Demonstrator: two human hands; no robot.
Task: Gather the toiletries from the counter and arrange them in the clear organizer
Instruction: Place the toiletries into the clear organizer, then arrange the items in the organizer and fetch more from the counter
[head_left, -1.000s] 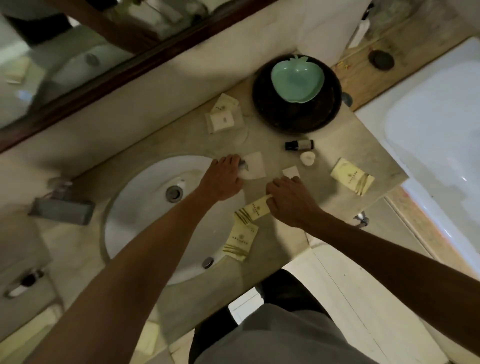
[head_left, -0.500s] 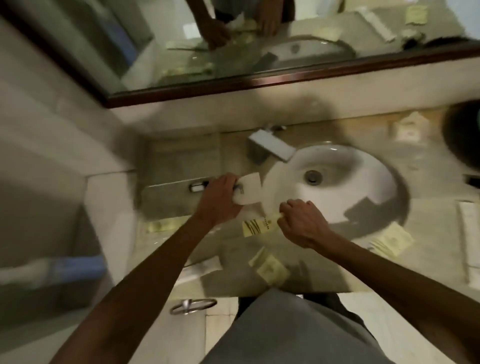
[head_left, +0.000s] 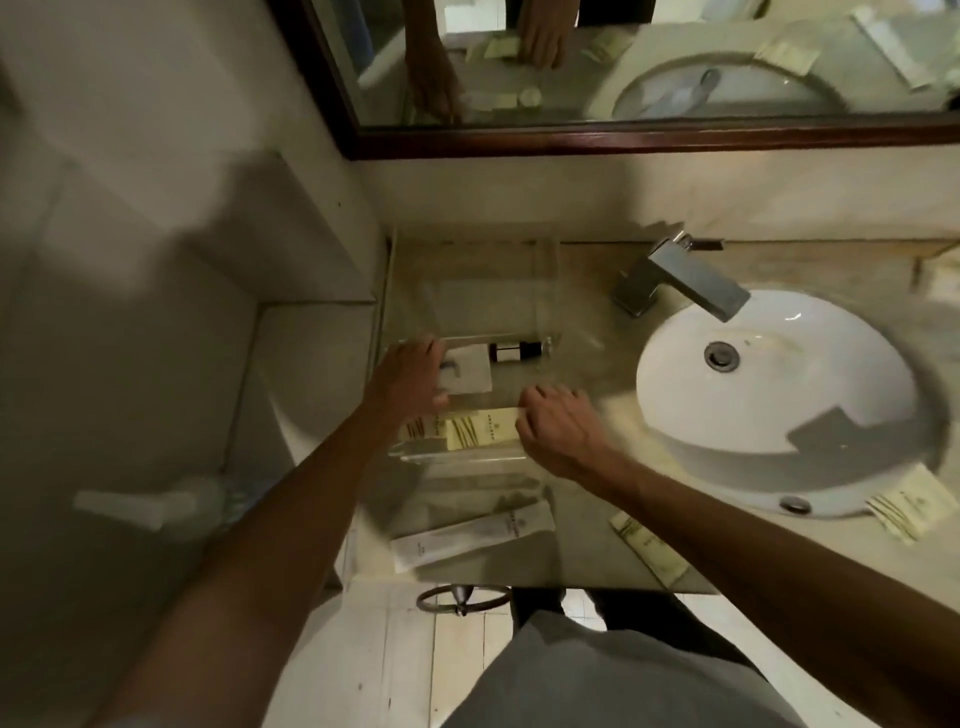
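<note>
Toiletries sit partly gathered at the left end of the tabletop (head_left: 582, 551), where the clear organizer (head_left: 478, 291) stands against the side wall, its transparent walls hard to trace in the blur. The left hand (head_left: 410, 379) reaches over the organizer's left side, fingers curled down onto a white sachet (head_left: 467, 371) lying inside; whether it actually pinches the sachet I cannot tell. Just right of that sachet, a small dark bottle (head_left: 514, 352) lies on its side in the organizer. Nearer, a yellow packet (head_left: 480, 428) with printed stripes rests flat in the near part of the organizer, and the right hand (head_left: 561, 431) is closed on its right edge, fingertips pinching it. Near the front edge of the tabletop, a long white wrapped item (head_left: 472, 535) lies apart from the organizer. Right of it, another yellow packet (head_left: 649, 551) lies by the front edge. Farther right, the chrome faucet (head_left: 680, 280) overhangs the white sink (head_left: 779, 400), and one more yellow packet (head_left: 909, 509) lies beside the basin's near right rim.
</note>
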